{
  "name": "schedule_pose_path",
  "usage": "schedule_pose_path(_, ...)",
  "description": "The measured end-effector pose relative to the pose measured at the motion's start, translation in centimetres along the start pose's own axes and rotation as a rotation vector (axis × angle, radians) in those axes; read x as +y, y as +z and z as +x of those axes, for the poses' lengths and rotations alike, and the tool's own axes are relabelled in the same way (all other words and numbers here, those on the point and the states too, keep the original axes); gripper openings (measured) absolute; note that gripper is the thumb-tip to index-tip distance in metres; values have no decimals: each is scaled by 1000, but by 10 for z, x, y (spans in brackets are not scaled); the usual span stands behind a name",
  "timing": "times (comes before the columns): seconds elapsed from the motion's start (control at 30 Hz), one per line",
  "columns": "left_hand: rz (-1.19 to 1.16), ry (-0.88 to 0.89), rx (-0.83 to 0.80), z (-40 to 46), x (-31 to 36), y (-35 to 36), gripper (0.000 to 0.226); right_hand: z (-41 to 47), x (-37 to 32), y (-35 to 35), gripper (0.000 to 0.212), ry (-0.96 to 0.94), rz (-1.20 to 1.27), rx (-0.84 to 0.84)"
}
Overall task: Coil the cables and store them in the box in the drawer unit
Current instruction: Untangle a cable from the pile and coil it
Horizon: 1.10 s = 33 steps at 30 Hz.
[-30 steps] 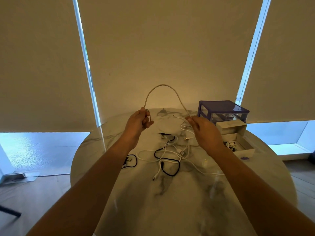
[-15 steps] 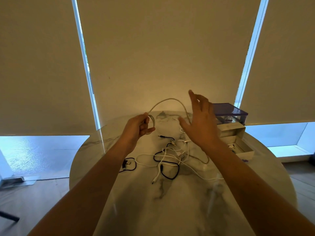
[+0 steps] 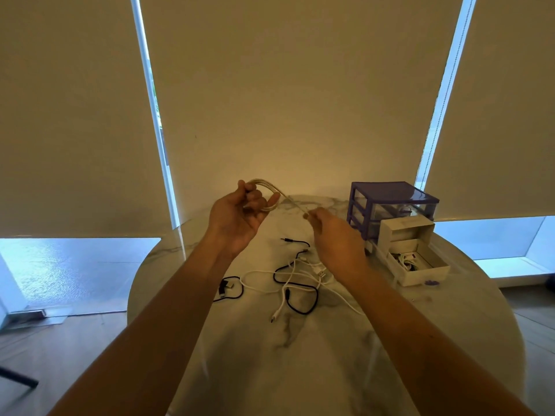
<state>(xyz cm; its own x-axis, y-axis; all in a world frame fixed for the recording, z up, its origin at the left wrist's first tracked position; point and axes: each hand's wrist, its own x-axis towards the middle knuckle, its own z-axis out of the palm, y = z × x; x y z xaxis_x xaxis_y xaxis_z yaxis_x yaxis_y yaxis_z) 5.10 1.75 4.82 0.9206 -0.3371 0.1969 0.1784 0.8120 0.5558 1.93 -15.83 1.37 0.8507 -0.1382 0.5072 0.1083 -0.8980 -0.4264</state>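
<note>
My left hand (image 3: pixel 240 216) is raised above the table and holds several loops of a pale beige cable (image 3: pixel 270 187). A straight end of that cable runs down to my right hand (image 3: pixel 335 238), which pinches it near the tip. Below the hands, loose white cables (image 3: pixel 288 288) and black cables (image 3: pixel 300 309) lie tangled on the marble table (image 3: pixel 300 370). At the right stands a purple drawer unit (image 3: pixel 390 205). A white box (image 3: pixel 420 265) sits in its pulled-out bottom drawer with cables inside.
A short black cable (image 3: pixel 229 288) lies apart at the left of the tangle. A small purple piece (image 3: pixel 431 283) lies beside the white box. Roller blinds hang behind the round table, and wooden floor shows on both sides.
The wide arch of beige cable has been gathered into small loops in my left hand. My right hand, spread open half a second ago, now pinches the cable's free end.
</note>
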Motion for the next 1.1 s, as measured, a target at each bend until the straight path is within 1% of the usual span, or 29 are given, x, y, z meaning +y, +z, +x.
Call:
schedule_pose_path(0.07, -25, 50, 44, 2, 0, 3, 34, -6, -2, 6, 33, -25, 23, -1)
schedule_pose_path(0.13, 9, 96, 58, 5, -1, 5, 32, -12, -5, 9, 32, -58, 3, -16)
schedule_pose_path(0.23, 82, 138, 64, 6, -3, 3, 28, -19, -11, 11, 38, -118, -59, -53)
schedule_pose_path(0.3, 230, 177, 72, 7, -6, 1, 29, -24, -15, 11, 44, -139, -44, -47)
schedule_pose_path(0.4, 522, 262, 71, 8, -8, -6, 30, -27, -22, 5, 52, -132, -25, -67)
schedule_pose_path(0.5, 778, 338, 54, 9, -5, -15, 32, -28, -26, -6, 55, -111, -30, -77)
schedule_pose_path(0.57, 920, 341, 46, 9, -1, -18, 33, -27, -28, -14, 49, -78, -1, -39)
schedule_pose_path(0.67, 1104, 298, 50, 7, -3, -18, 34, -24, -30, -26, 33, -52, 79, -9)
schedule_pose_path(0.77, 1289, 229, 5, 4, -9, -14, 35, -18, -33, -35, 28, -84, 165, 0)
schedule_pose_path(0.87, 1331, 128, -68, 1, -13, -8, 32, -5, -31, -39, 28, -110, 245, -34)
schedule_pose_path(0.97, 1323, 79, -126, -1, -14, -3, 32, 10, -22, -41, 26, -133, 315, -62)
schedule_pose_path(1.03, 1290, 52, -164, -1, -16, -2, 34, 19, -14, -39, 24, -157, 337, -75)
schedule_pose_path(1.1, 1197, 11, -184, -3, -17, 0, 37, 27, -6, -36, 21, -187, 341, -72)
